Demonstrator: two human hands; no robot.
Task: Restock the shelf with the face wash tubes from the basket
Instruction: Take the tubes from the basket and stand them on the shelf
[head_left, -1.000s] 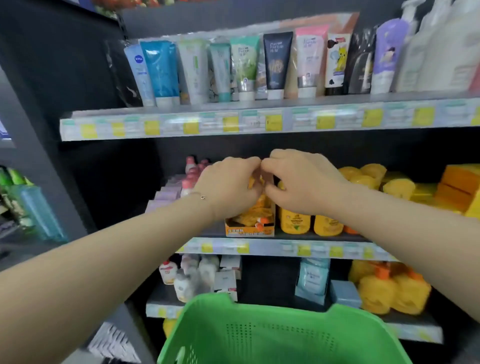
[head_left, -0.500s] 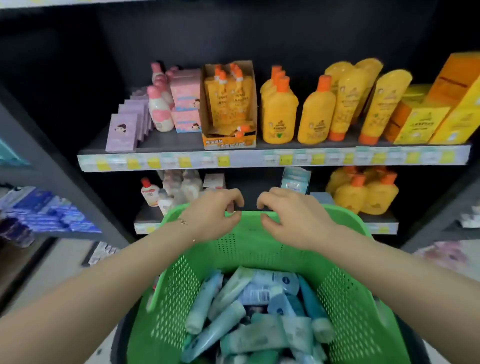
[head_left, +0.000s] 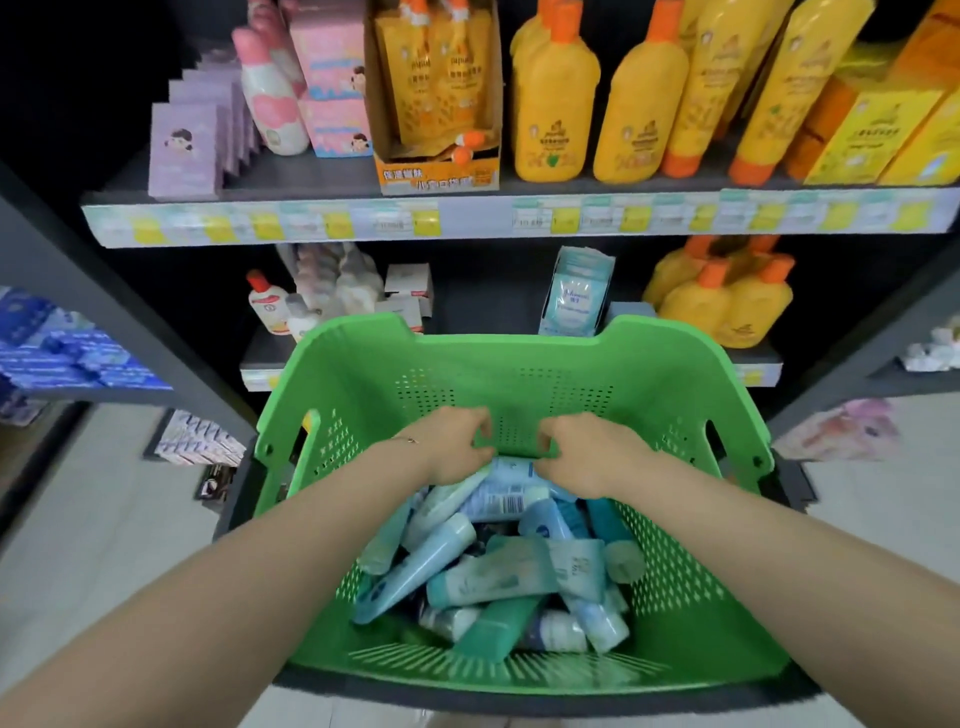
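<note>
Left hand (head_left: 452, 449): curled round pale blue tube (head_left: 511, 467)
Right hand (head_left: 589, 454): pinching same tube's other end
Basket (head_left: 519, 348): green, heaped with tubes (head_left: 493, 577)
Packet (head_left: 574, 296): reads "Johnson's"

Blue, teal and white face wash tubes (head_left: 493, 577) lie jumbled inside the green basket (head_left: 519, 344).

The left hand (head_left: 452, 449) and right hand (head_left: 589, 457) lie side by side inside the basket (head_left: 691, 530), near its far wall, with one tube (head_left: 511, 470) between them. The other tubes (head_left: 493, 577) are heaped below and nearer than the hands. Beyond and above the hands stands the shelf (head_left: 467, 221), carrying bottles (head_left: 639, 104) ahead to the right and boxes (head_left: 182, 150) ahead to the left.
</note>
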